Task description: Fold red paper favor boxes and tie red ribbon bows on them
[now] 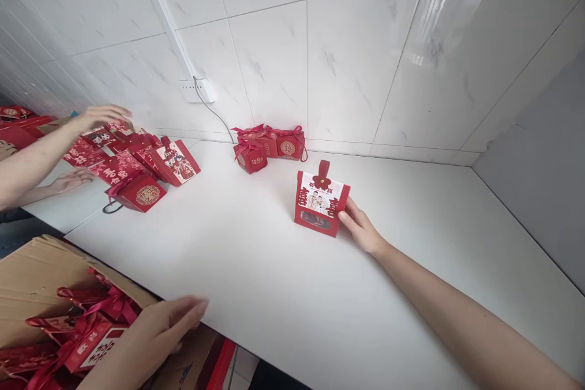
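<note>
On the white table, a red gift box [320,202] stands upright, with a couple printed on its white front, a small window and a flower-tipped strap on top. My right hand [361,225] holds it by its right side, thumb at the front edge. My left hand [167,329] is in the air over the table's front edge, slightly blurred, its fingers close together with nothing seen in them. Below and left of that hand, a cardboard box [41,277] holds several red gift boxes with ribbons [94,341].
Small red boxes [269,146] stand by the wall on the white table [237,244]. At the left, another person's hands [103,117] are around a group of red boxes [116,164]. A cable [212,109] hangs from a wall socket [196,91].
</note>
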Tool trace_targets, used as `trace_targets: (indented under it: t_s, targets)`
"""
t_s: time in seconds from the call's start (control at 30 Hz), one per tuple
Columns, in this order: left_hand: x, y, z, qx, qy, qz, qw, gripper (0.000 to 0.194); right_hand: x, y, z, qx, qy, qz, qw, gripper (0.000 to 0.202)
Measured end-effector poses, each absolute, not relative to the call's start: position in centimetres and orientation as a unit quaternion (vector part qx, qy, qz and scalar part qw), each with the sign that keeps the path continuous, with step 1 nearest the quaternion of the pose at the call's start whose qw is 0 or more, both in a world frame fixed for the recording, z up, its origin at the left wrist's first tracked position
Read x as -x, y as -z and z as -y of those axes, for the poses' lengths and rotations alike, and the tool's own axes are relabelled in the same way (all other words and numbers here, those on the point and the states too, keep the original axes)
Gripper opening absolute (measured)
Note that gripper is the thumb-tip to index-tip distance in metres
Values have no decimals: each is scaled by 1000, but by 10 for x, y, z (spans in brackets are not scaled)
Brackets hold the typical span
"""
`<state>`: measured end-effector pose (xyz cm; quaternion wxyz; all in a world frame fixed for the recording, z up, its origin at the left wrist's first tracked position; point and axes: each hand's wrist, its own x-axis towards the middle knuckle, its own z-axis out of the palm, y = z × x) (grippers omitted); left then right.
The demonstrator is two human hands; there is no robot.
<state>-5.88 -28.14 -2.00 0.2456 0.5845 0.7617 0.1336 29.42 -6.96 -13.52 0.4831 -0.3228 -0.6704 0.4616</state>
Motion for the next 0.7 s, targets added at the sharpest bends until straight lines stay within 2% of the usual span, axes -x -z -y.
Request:
trace_targets:
  t_s: [0.07, 0.17, 0.23, 0.33, 0.53, 0.7]
  targets:
    - [54, 19, 250, -588, -161, -746, 268, 44, -294, 133, 74, 299, -456, 693, 471, 48]
    - [29, 24, 203, -601, -209, -700, 325, 68, -290, 131, 82, 304, -473, 692, 454, 49]
    - [7, 32, 179, -636, -238, -655, 331, 82, -287, 130, 85, 330, -475, 676, 456, 46]
    - [-23, 44, 155, -673, -254, -617, 318, 94, -286, 132, 85, 380, -450, 665, 458, 41]
    - [-69, 29, 137, -669, -383, -601, 212, 82, -289, 136, 73, 439, -444, 624, 470, 41]
    - [-103, -12, 119, -739, -309, -590, 100, 76, -288, 138, 72, 445, -434, 629, 466, 43]
